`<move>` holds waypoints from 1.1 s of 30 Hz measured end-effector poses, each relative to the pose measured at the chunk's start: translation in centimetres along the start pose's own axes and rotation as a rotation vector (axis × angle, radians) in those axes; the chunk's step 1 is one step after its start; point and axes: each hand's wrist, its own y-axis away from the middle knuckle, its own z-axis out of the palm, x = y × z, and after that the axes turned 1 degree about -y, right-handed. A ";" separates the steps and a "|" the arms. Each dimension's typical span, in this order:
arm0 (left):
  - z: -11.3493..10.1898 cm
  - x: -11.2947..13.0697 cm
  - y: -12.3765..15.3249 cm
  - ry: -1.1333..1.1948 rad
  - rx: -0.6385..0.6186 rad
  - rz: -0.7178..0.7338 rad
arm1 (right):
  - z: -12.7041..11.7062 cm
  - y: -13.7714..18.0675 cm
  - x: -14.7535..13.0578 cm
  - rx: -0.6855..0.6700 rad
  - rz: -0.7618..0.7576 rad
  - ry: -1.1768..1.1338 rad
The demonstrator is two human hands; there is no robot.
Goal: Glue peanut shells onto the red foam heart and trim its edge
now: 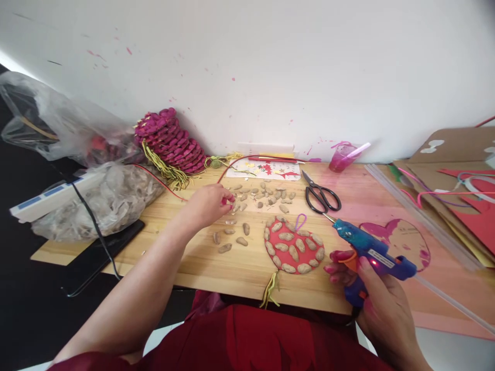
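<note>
While your right hand clamps the glue gun, nozzle angled left toward the peanut-studded red disc at the near edge, seemingly poised, your left hand pinches among the loose peanuts just beyond; whether it grips one, I cannot tell.

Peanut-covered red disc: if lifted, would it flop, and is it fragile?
Probably light and slightly bendy: the red disc looks like thin sheet. Its peanut shells may snap or pop off if flexed. The yellow tassel would likely dangle.
</note>
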 end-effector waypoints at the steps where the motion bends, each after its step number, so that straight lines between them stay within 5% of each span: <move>1: 0.4 0.4 -0.2 0.005 0.002 0.026 | 0.0 0.0 0.0 0.007 -0.003 0.005; 8: 2.0 2.7 -1.7 0.028 -0.019 0.102 | -0.3 -0.2 0.3 0.010 -0.011 0.032; 16: 2.8 0.9 -1.6 0.282 0.229 0.094 | 0.1 -0.1 0.2 -0.007 -0.050 0.049; 25: 4.1 0.9 -1.3 0.324 0.351 0.285 | 0.2 -0.1 0.8 -0.050 -0.084 0.041; 33: 4.2 0.9 -1.1 0.317 0.355 0.317 | 0.9 -0.2 0.8 -0.043 -0.125 0.010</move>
